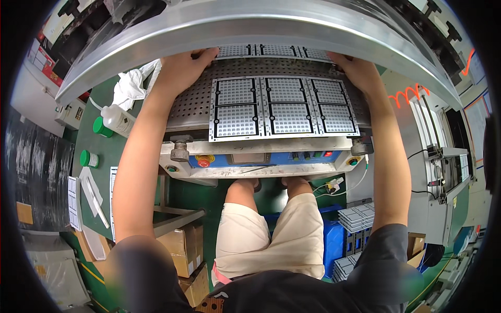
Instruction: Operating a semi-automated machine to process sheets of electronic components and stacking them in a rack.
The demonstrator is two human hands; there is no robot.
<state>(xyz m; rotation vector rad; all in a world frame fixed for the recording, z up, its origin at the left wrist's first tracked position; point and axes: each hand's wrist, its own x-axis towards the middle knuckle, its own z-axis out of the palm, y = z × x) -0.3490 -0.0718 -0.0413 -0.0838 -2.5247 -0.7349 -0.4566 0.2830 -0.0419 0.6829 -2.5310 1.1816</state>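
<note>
Both my arms reach forward under a wide silver metal frame [271, 23]. With thumb and finger, my left hand [181, 74] grips the left end of a white circuit board panel [277, 50] with black lines. At the same panel's right end is my right hand [360, 75], its fingers closed on the edge. The frame hides the panel's far side. Closer to me, a second white circuit board panel [284, 107] lies on the perforated metal plate [190, 99], its near edge at the front of the machine. Neither hand touches this nearer panel.
Below the plate, the blue control panel [245, 159] carries a red emergency button [204, 161]. Black clamp knobs [180, 148] stick out at the corners. A white bottle [118, 120] and green-capped jars stand left. Stacked panels [358, 216] sit low right by a blue crate [334, 242].
</note>
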